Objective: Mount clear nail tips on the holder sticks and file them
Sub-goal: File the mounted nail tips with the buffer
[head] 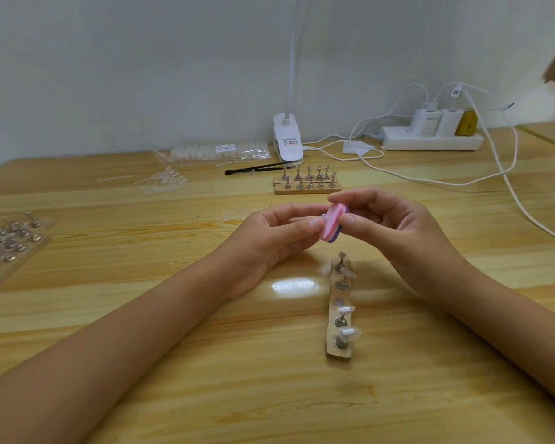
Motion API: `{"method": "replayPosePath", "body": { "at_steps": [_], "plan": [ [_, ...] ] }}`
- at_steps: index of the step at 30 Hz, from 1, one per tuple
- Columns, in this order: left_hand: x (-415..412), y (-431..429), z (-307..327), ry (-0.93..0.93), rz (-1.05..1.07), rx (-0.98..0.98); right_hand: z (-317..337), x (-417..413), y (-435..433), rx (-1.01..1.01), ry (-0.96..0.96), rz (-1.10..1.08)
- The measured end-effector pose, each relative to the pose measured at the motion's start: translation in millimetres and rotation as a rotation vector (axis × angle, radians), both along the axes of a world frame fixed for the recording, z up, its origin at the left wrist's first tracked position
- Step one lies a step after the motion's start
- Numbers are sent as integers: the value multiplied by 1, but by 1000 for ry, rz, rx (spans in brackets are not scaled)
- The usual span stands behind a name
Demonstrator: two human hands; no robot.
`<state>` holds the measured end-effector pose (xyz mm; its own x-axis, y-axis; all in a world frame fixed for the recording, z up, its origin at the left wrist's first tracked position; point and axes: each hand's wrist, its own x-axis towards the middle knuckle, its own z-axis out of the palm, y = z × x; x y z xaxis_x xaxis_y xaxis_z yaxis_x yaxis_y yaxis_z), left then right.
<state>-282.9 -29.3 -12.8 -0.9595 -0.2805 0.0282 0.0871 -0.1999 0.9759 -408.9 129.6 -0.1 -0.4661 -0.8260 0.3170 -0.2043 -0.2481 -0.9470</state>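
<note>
Pink file block (pixel 332 224) pinched by the right hand (pixel 398 230) meets the left hand's (pixel 271 240) pinched holder stick (pixel 323 216), apparently braced close for filing.

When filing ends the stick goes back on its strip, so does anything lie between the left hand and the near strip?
Nothing visible does. The left hand pinches the stick against the pink file. Only bare table shows between it and the near strip, whose free spot is uncovered.

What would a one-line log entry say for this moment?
step: filing | right hand: pinches pink file | left hand: holds holder stick against it | holder strip: on table
</note>
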Motion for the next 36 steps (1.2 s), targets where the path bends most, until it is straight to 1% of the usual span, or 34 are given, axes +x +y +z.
{"method": "replayPosePath", "body": {
  "at_steps": [2,6,11,16,20,24,29,34,36],
  "plan": [
    [0,-1,-1,11,0,14,2,1,1,-11,8,2],
    [-2,-1,-1,17,10,22,5,-1,3,-58,-19,-67],
    [0,0,0,27,15,41,3,8,3,39,93,0],
    [-1,0,1,20,32,48,6,9,3,-17,66,-111],
    [-2,0,0,20,51,64,2,14,1,46,101,-54],
    [-2,0,0,18,29,39,4,11,1,-10,50,-135],
    [-1,0,0,23,19,50,0,16,-1,34,66,-66],
    [-1,1,0,32,13,24,2,8,-1,-11,-51,-152],
    [-2,1,0,37,14,26,-1,10,-2,24,-33,-109]
  ]
}}
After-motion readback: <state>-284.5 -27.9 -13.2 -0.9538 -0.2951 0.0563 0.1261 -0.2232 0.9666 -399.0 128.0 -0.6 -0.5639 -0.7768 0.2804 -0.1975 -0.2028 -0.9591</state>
